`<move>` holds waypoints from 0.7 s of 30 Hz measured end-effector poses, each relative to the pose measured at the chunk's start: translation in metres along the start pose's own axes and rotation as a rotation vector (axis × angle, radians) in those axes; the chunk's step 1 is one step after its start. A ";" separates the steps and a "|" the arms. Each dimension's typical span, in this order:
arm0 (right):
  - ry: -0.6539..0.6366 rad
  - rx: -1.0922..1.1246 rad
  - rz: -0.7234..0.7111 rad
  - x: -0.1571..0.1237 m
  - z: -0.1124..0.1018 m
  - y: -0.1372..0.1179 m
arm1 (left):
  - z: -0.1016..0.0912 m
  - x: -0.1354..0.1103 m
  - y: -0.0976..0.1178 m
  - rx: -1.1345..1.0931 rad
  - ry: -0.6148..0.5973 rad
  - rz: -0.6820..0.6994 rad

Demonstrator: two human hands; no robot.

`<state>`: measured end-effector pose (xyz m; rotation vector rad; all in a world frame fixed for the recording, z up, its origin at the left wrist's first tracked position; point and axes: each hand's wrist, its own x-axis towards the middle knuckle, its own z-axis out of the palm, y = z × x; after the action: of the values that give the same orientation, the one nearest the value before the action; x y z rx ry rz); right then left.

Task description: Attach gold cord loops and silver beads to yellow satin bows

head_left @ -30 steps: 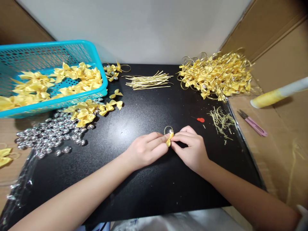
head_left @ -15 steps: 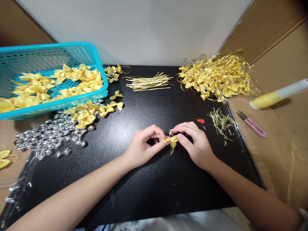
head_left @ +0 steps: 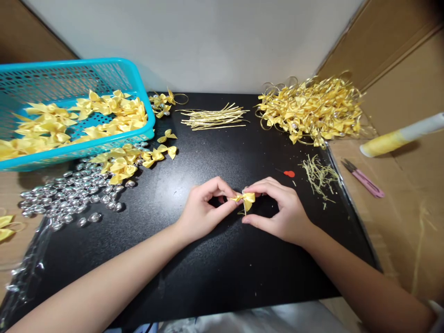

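Note:
In the middle of the black table, my left hand [head_left: 204,210] pinches one end of a small yellow ribbon bow [head_left: 249,200] between thumb and fingers. My right hand [head_left: 280,208] meets the bow from the other side. Its index finger is at the top and its thumb at the bottom of a thin pale strand [head_left: 244,209], which stands upright across the bow's middle. Whether that strand is thread, wire or a needle is too fine to tell. A short loose end curls below the bow, and the silver bell is hidden by my right fingers.
A turquoise basket [head_left: 147,132] of yellow bows stands left, with silver bells [head_left: 69,194] before it. Gold ties [head_left: 215,116] lie at the back. Finished-looking bows [head_left: 308,111] are heaped back right, near thread scraps [head_left: 319,173], a red-handled threader [head_left: 289,174] and pink snips [head_left: 367,182].
My right thumb has moved down and away from the index finger, below the bow. The bell seen at my right fingertips is now hidden, and a strand shows upright across the bow.

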<state>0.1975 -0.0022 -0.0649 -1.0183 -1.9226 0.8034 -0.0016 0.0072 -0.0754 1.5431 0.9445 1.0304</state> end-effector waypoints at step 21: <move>-0.078 0.307 0.292 0.003 0.001 -0.002 | -0.001 0.003 0.001 0.355 -0.098 0.429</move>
<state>0.1952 -0.0009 -0.0631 -1.1007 -1.6660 1.2777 -0.0011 0.0102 -0.0738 2.1379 0.7714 1.1070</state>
